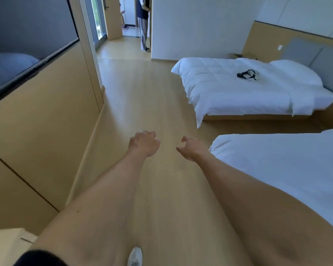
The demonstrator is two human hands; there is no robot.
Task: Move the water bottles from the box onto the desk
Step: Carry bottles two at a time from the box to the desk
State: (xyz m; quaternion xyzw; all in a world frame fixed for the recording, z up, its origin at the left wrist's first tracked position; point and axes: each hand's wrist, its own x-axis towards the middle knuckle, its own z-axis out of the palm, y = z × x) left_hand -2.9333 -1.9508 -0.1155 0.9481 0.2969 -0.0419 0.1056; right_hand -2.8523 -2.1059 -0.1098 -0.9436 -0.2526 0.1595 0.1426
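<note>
Pretty much the whole middle of the shot was taken up by the floor (152,96), light wood, running up to an open doorway at the top. A wood-panelled wall (46,116) was seen along the left, with a dark screen (27,31) mounted high on it. Two beds were laid out on the right: the far bed (248,93) made up in white, and the near bed (277,166) cut off by the frame edge. A cardboard box (240,55) was tucked just behind the far bed against the headboard, mostly hidden, so what was in it couldn't be made out. No bottles or desk were shown anywhere.

A person (143,22) was stood in the doorway, only partly in frame. Both bare arms were stretched forward over the floor. The left hand (143,144) was curled into a fist with nothing in it. The right hand (190,147) was held loose, fingers bent and relaxed, also empty. A small black strap (247,74), maybe a headband thing, was left lying on the far bed. One white shoe (135,256) was caught at the bottom edge.
</note>
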